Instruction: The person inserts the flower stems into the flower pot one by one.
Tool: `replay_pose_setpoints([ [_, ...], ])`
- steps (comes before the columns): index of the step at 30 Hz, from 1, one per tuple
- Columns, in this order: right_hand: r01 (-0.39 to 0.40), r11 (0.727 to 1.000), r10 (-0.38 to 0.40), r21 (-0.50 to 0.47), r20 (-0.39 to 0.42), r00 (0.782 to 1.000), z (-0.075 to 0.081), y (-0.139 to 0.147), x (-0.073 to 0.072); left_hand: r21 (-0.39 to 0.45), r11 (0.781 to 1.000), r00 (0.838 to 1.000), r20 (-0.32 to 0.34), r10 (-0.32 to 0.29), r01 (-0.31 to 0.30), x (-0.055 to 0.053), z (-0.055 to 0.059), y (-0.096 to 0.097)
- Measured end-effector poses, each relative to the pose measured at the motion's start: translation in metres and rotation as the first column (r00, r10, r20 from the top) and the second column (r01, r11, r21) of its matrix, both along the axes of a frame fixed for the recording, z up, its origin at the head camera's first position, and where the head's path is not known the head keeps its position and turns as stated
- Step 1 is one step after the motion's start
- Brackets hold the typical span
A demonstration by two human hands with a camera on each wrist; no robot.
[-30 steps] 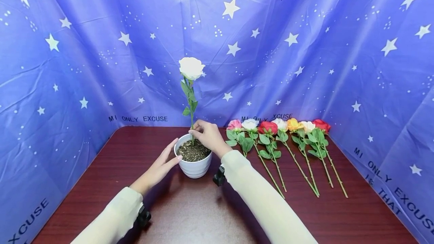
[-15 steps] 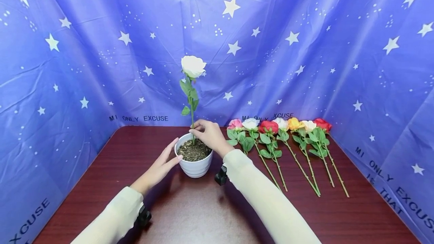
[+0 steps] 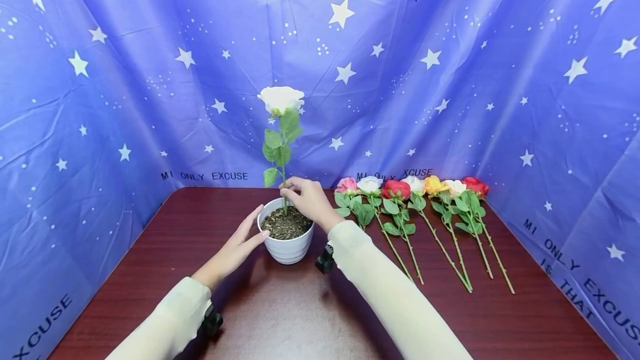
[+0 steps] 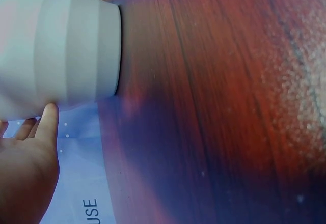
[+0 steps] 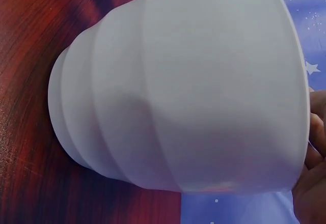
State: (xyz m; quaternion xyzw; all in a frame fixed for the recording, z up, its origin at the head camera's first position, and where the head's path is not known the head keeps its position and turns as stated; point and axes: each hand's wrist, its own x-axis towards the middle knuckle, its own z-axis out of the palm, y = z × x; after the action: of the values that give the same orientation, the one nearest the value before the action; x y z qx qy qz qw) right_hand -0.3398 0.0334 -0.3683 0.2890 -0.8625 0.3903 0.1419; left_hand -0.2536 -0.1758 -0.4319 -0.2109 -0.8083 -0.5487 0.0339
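A white rose [image 3: 281, 100] with green leaves stands upright, the foot of its stem in the dark soil [image 3: 280, 226] of a white ribbed pot [image 3: 289, 251]. Just above the soil, my right hand [image 3: 311, 202] pinches the stem between thumb and fingers. My left hand [image 3: 229, 254] rests its nearly straight fingers and thumb against the pot's left side. In the left wrist view the thumb [image 4: 49, 124] touches the pot wall [image 4: 66, 51]. The right wrist view is mostly filled by the pot [image 5: 204, 81]; part of my right hand [image 5: 311, 188] shows beyond its rim, and the stem is hidden there.
Several roses lie in a row on the right of the dark red table [image 3: 165, 249], among them a pink rose [image 3: 346, 185], a red rose [image 3: 396, 188] and a yellow rose [image 3: 434, 184]. A blue star-printed curtain [image 3: 200, 71] surrounds the table's back and sides.
The white rose has turned about its stem: its leaves now show broad faces and the bloom looks wider and slightly lower. Both hands have stayed nearly in place.
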Motion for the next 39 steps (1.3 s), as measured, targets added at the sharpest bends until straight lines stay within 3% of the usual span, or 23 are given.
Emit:
replay_pose_setpoints([
  [12, 0.031, 0.999, -0.031, 0.01, 0.02, 0.999, -0.0024, -0.0038, -0.004, 0.025, 1.0, 1.0, 0.003, -0.01, 0.01, -0.0032, -0.0037, -0.0033],
  [19, 0.012, 0.999, -0.009, -0.033, 0.077, 0.997, -0.0014, -0.0061, -0.0021, 0.019, 1.0, 1.0, 0.01, -0.006, 0.006, -0.002, -0.0037, -0.0037],
  [33, 0.012, 0.998, -0.01, -0.066, 0.043, 0.999, -0.0069, -0.0016, -0.0008, -0.003, 1.0, 1.0, -0.002, 0.001, -0.001, -0.0038, -0.0075, -0.0027],
  [39, 0.028, 0.999, -0.024, -0.043, 0.079, 0.997, -0.0019, 0.0015, -0.0016, -0.006, 1.0, 1.0, -0.006, 0.0, 0.0, -0.005, -0.0064, -0.0023],
])
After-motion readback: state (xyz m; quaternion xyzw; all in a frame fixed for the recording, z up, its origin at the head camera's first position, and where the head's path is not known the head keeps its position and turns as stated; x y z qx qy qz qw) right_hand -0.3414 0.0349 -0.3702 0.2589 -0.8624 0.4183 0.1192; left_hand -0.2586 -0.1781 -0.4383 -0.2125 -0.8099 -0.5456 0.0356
